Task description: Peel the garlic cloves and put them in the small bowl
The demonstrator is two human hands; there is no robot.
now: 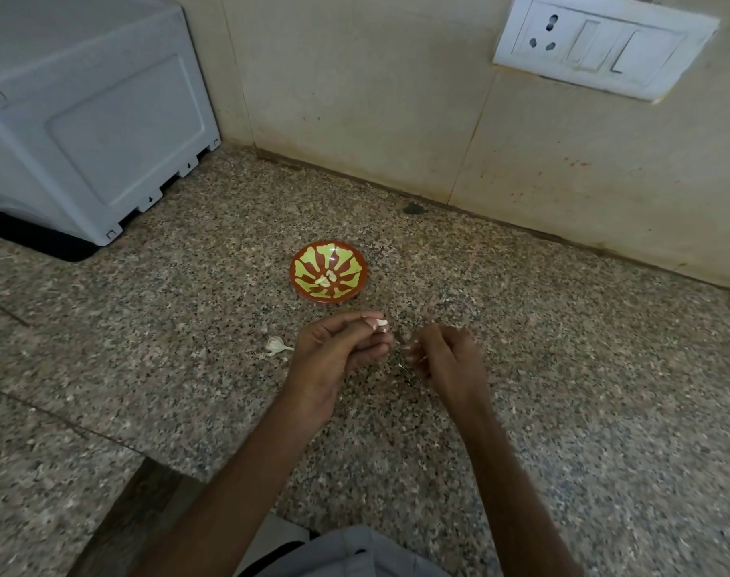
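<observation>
Because the left hand [338, 351] pinches the clove [382, 323] only at its fingertips, above the table [563, 326] and short of the bowl [309, 256], a slick peeled surface could let it squirt free. It might then roll across the speckled stone, where it would be hard to spot. The right hand [446, 360] hovers just beside, fingers curled; it is too blurred to tell whether it pinches a shred of skin. Any skin left clinging could ride into the bowl with the peeled cloves [326, 279] lying there. A garlic piece [276, 346] lies on the table near the left hand, where a careless wrist might sweep it aside.
</observation>
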